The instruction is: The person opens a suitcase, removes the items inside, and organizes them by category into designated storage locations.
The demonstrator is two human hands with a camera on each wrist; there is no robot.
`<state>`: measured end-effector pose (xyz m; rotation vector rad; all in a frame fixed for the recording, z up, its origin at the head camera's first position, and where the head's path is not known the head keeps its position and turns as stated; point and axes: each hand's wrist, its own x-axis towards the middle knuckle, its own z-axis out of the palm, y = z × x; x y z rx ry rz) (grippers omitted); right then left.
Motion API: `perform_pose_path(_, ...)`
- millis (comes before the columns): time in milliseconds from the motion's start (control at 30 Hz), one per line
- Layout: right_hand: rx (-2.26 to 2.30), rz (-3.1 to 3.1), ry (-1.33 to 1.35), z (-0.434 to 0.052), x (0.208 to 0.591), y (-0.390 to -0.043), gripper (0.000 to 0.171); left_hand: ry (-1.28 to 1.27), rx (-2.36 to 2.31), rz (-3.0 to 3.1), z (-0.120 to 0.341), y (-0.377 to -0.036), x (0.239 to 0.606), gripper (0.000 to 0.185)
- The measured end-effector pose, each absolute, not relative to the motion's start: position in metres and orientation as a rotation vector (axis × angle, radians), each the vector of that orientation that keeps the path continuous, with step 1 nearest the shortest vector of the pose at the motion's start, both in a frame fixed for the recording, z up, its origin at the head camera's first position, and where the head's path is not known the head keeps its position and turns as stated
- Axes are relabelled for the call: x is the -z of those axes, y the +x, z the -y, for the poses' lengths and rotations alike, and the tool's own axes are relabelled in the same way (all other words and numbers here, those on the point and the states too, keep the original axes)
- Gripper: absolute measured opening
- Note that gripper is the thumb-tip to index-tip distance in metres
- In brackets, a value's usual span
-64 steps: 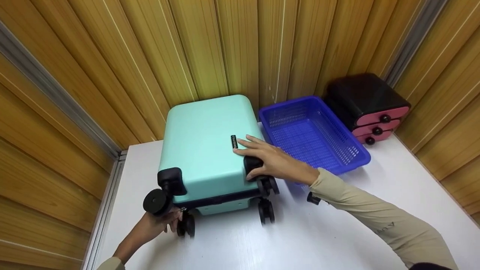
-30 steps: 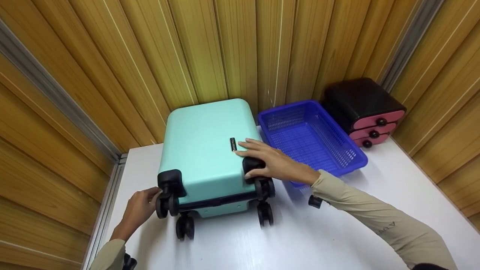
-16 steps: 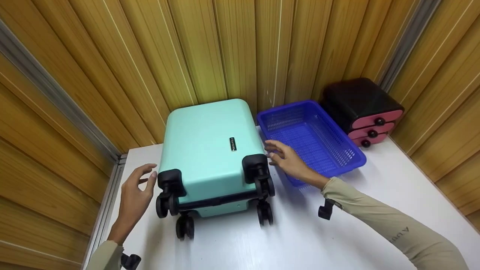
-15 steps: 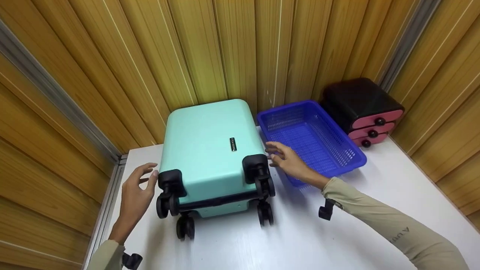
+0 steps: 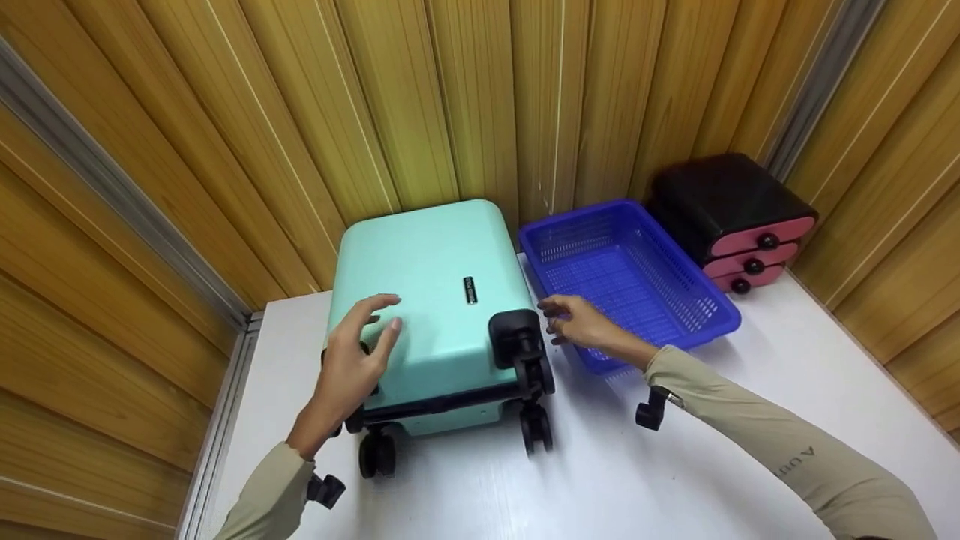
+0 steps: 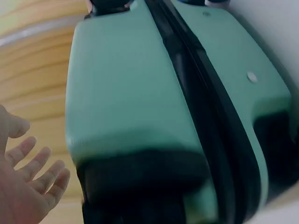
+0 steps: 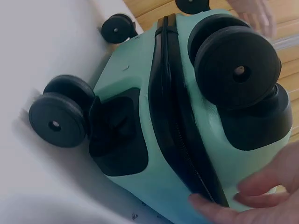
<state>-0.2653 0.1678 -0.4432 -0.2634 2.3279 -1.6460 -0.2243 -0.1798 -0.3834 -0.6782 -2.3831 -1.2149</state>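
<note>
A mint-green suitcase (image 5: 435, 262) lies flat on the white table, its black wheels (image 5: 534, 427) toward the near side. Over its near left corner hovers my left hand (image 5: 352, 367), fingers loosely bent and holding nothing. In the left wrist view that hand (image 6: 32, 182) is apart from the shell. My right hand (image 5: 585, 326) is beside the suitcase's right side, near the black corner guard (image 5: 514, 337), with relaxed fingers and nothing in them. The right wrist view has its fingers (image 7: 257, 196) by the zipper seam (image 7: 187, 154); contact cannot be made out.
A blue plastic basket (image 5: 615, 285) stands right of the suitcase. Behind it to the right is a small black drawer box (image 5: 735, 195) with pink fronts and black knobs. Wood-patterned walls (image 5: 420, 105) enclose the back and sides of the white table (image 5: 465, 495).
My right hand has come off the suitcase top to its right side. My left hand has left the near left wheel, risen, and moved right over the suitcase. The suitcase lies nearly as before.
</note>
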Motion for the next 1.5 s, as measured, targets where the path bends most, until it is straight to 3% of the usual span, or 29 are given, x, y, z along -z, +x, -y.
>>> perform_pose_path(500, 1.542, -2.169, -0.232, -0.16, 0.451, -0.262, 0.046, -1.264, 0.56, 2.462, 0.102, -0.227, 0.396, 0.056)
perform_pose_path(733, 1.541, -2.134, -0.224, -0.163, 0.455, -0.26, 0.045, -1.33, 0.174, 2.397, 0.076, -0.228, 0.402, 0.063)
perform_pose_path(1133, 1.371, -2.28, -0.262, -0.175, 0.448, -0.252, 0.041, -1.33, -0.042, 2.321, 0.04, -0.229, 0.405, 0.03)
perform_pose_path(1500, 1.342, -2.373, -0.413, -0.176, 0.449, -0.252, 0.043, -1.332, -0.041, 2.257, 0.039, -0.236, 0.403, 0.026)
